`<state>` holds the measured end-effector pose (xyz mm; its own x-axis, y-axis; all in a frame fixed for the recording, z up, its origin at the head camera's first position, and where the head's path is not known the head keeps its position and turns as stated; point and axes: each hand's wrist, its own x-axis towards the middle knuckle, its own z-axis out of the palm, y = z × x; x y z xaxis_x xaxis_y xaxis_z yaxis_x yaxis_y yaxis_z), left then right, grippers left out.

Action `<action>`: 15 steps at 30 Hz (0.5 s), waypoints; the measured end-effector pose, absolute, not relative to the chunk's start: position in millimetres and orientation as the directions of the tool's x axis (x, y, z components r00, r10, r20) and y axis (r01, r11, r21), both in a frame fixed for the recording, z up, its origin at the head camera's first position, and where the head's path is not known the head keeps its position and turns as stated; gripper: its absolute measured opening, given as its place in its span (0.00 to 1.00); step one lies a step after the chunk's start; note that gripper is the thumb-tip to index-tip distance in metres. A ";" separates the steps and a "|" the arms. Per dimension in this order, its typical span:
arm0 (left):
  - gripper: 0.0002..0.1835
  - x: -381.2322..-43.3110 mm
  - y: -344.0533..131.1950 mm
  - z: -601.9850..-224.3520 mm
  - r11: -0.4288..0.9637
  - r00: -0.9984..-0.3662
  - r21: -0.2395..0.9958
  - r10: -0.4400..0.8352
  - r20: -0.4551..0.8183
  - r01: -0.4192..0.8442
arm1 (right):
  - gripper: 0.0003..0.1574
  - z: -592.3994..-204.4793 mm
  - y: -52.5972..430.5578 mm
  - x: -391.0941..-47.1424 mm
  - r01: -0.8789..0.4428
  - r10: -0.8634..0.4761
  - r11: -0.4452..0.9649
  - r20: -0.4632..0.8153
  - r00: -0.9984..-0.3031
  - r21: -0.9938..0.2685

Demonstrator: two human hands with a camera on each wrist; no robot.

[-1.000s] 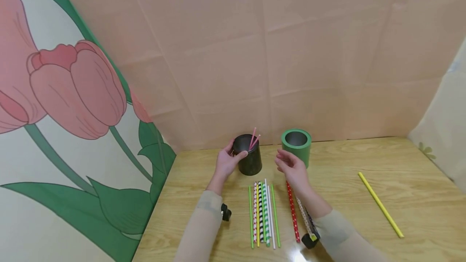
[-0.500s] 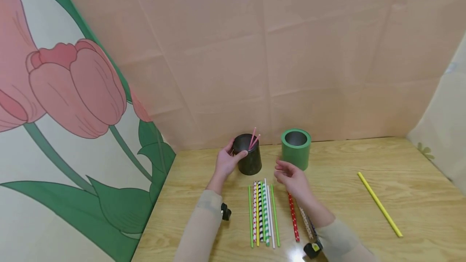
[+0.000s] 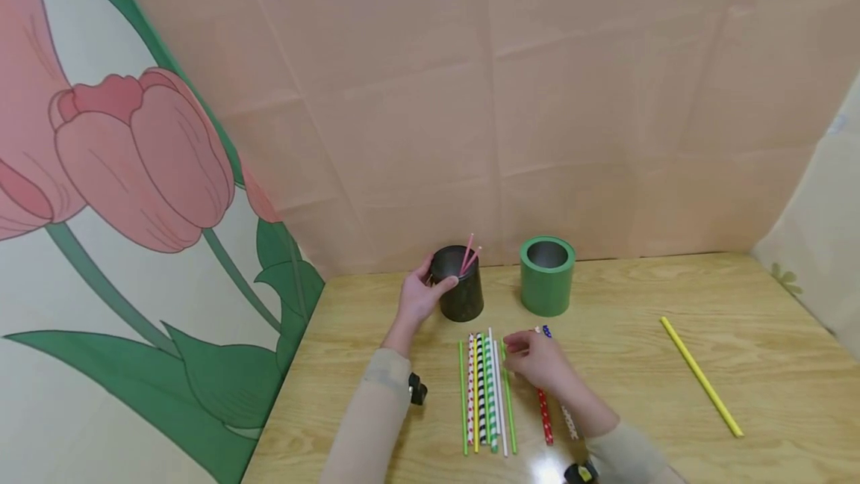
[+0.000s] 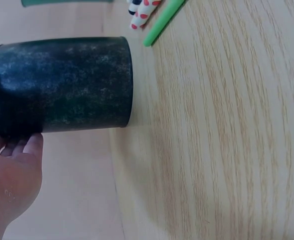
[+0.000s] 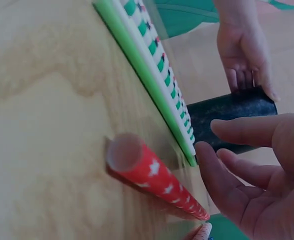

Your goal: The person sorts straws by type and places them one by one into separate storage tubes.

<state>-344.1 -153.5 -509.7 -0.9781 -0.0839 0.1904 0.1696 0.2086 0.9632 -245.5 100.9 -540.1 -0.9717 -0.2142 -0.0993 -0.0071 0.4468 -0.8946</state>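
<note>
My left hand (image 3: 418, 299) grips the rim of a black pen cup (image 3: 462, 297), which stands upright with two thin pink straws (image 3: 468, 256) in it. In the left wrist view, fingers (image 4: 33, 145) lie against the cup's side. My right hand (image 3: 540, 361) hovers by the far end of a light green straw (image 3: 509, 402), at the right of a row of straws. In the right wrist view, its thumb and fingers are parted with nothing between them. Below that hand lie a red straw with white stars (image 3: 545, 420) and a pale patterned straw (image 3: 569, 422), both partly hidden.
A green cup (image 3: 547, 291) stands right of the black one. Several straws in a row, among them a black-striped straw (image 3: 481, 402) and a yellow straw (image 3: 476, 409), lie in front. Another yellow straw (image 3: 702, 377) lies alone at the right of the wooden table (image 3: 625, 334).
My right hand has come down from in front of the green cup towards the row of straws. The left hand stays on the black pen cup.
</note>
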 end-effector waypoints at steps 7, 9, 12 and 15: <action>0.45 -344.6 -152.8 -508.6 0.216 -0.976 0.960 -0.084 0.202 0.180 | 0.31 -545.9 97.3 -242.4 -0.109 -0.230 0.515 -0.014 -0.973 -0.850; 0.45 -345.0 -152.9 -509.3 0.208 -0.975 0.961 -0.087 0.203 0.181 | 0.31 -546.1 96.5 -241.6 -0.108 -0.227 0.532 -0.019 -0.974 -0.840; 0.46 -345.0 -152.9 -509.2 0.193 -0.977 0.965 -0.088 0.195 0.175 | 0.33 -547.1 95.4 -241.6 -0.102 -0.225 0.558 -0.032 -0.974 -0.824; 0.46 -343.6 -153.4 -508.5 0.200 -0.979 0.965 -0.085 0.188 0.168 | 0.34 -548.4 94.3 -241.7 -0.104 -0.226 0.585 -0.039 -0.973 -0.804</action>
